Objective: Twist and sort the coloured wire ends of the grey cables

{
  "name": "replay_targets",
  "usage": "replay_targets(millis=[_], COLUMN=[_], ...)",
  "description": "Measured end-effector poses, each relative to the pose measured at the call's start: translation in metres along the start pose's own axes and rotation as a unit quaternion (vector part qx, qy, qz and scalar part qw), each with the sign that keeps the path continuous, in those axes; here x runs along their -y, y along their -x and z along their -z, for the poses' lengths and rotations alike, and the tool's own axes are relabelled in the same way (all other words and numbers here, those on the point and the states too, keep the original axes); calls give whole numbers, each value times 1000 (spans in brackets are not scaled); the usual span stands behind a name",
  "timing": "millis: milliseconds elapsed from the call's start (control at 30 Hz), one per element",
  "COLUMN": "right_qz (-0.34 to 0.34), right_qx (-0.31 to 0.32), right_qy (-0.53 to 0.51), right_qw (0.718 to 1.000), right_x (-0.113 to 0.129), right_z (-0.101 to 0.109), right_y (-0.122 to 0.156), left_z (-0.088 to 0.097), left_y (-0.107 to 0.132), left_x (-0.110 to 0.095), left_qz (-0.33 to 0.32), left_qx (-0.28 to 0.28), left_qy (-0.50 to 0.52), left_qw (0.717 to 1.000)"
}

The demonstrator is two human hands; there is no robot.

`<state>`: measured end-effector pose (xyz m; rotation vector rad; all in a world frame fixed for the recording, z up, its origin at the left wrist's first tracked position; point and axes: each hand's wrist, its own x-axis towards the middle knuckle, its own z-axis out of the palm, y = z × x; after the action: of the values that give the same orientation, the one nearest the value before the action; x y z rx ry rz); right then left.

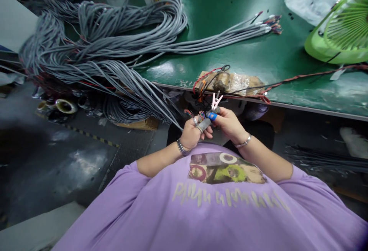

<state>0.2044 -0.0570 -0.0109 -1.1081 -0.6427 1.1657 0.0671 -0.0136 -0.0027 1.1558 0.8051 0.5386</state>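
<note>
Near the table's front edge, my left hand (pixel 191 135) is closed round grey cable (pixel 176 123) that runs in from the upper left. Thin coloured wires (pixel 201 115) fan out of its stripped ends above the fingers. A grey sleeve-like piece (pixel 204 125) shows at the left thumb; whether it is worn or held I cannot tell. My right hand (pixel 230 125), with blue wrap on the thumb, pinches close beside the wires. What lies between its fingertips is hidden. A pale pink clip (pixel 215 101) stands just above them, at a dark grey lump (pixel 215 110).
Thick bundles of grey cable (pixel 115 44) cover the left of the green table (pixel 207 9); stripped ends (pixel 273 25) point right. A taped block (pixel 240 83) with red and black leads sits at the front edge. A green fan (pixel 322 48) and plastic bag (pixel 313 0) stand at right.
</note>
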Motion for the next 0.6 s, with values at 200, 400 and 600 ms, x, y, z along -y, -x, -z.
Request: replay_targets(millis=[200,400,600], right_qz=[-54,-87,-92], right_qx=[36,61,90], right_qy=[-31,-90,-99], right_qw=[997,990,987], right_x=[2,0,1], right_z=[-1,6,19], right_y=[-6,-2,2], left_z=[2,1,1], left_y=[1,1,2], left_x=[2,1,-2], left_qz=[-11,-15,-25], left_qx=[-20,-33,-36], left_qy=[21,34,34], left_qw=[1000,999,998])
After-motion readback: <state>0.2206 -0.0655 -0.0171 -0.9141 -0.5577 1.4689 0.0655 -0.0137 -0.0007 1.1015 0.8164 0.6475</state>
